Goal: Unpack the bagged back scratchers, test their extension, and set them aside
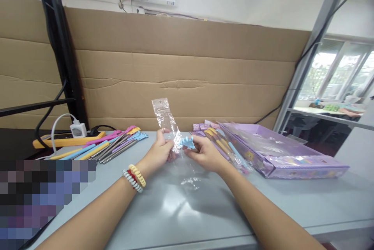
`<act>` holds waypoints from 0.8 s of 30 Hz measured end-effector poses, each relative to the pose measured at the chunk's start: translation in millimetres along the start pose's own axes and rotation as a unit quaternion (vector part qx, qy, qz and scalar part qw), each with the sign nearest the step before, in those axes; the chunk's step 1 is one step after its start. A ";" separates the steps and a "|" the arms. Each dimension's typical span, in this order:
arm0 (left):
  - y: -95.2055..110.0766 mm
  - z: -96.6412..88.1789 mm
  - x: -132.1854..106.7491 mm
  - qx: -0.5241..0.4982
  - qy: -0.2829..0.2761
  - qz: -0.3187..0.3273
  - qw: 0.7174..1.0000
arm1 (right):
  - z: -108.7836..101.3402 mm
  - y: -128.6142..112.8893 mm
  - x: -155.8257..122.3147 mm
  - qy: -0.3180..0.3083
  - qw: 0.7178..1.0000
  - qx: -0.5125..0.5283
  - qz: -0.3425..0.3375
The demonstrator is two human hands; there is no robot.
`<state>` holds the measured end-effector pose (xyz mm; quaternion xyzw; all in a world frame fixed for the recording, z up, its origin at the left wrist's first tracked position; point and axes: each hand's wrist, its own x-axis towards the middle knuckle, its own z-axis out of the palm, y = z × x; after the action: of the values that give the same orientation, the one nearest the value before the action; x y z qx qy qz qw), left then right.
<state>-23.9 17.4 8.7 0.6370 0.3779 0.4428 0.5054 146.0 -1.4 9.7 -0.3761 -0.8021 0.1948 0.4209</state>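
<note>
Between my hands a long clear plastic bag (166, 116) stands up, its flap with a hang hole at the top. My left hand (160, 146) is closed on the bag, fingers pinching its side. A light blue claw-shaped back scratcher head (187, 142) sits at the bag, gripped by the fingers of my right hand (206, 153). Whether it is inside the film or against it, I cannot tell, and its handle is not visible. Left of my hands lies a pile of loose back scratchers (117, 144) with metal rods and pink, yellow, blue and purple parts.
Bagged back scratchers (230, 150) lie to the right, beside a purple tray-like box (306, 162) holding clear bags. At the left are a yellow power strip (62, 140) and a white charger (78, 129). A cardboard panel (181, 70) backs the grey table (181, 222).
</note>
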 end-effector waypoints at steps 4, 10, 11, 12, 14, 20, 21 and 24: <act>-4.1 0.5 -2.5 0.081 -0.069 0.017 0.994 | 0.8 0.6 2.0 0.009 0.999 0.031 0.005; -6.1 -1.7 -3.5 0.208 -0.053 0.077 0.974 | -2.6 10.5 6.0 0.155 0.984 0.066 0.058; -5.6 -2.7 -4.2 0.246 -0.045 0.095 0.964 | -4.8 12.1 6.9 0.186 0.977 0.085 0.066; -5.1 -3.6 -5.0 0.282 -0.042 0.112 0.952 | -8.0 13.2 8.0 0.220 0.967 0.106 0.069; -3.8 -5.0 -6.7 0.337 -0.043 0.135 0.931 | -18.0 13.9 10.3 0.297 0.941 0.150 0.067; -0.5 -4.7 -9.2 0.390 -0.056 0.146 0.907 | -80.8 10.1 4.5 0.544 0.814 0.198 0.042; -0.2 -4.5 -9.1 0.396 -0.057 0.147 0.905 | -94.2 10.5 -0.4 0.579 0.792 0.189 0.033; -0.5 -4.6 -8.9 0.409 -0.057 0.148 0.899 | -130.8 15.3 -19.1 0.652 0.740 0.164 0.033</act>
<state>-31.2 10.7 7.1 0.8602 0.3975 0.2821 0.1501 267.1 -6.8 64.4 -0.3632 -0.2743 0.0441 0.8893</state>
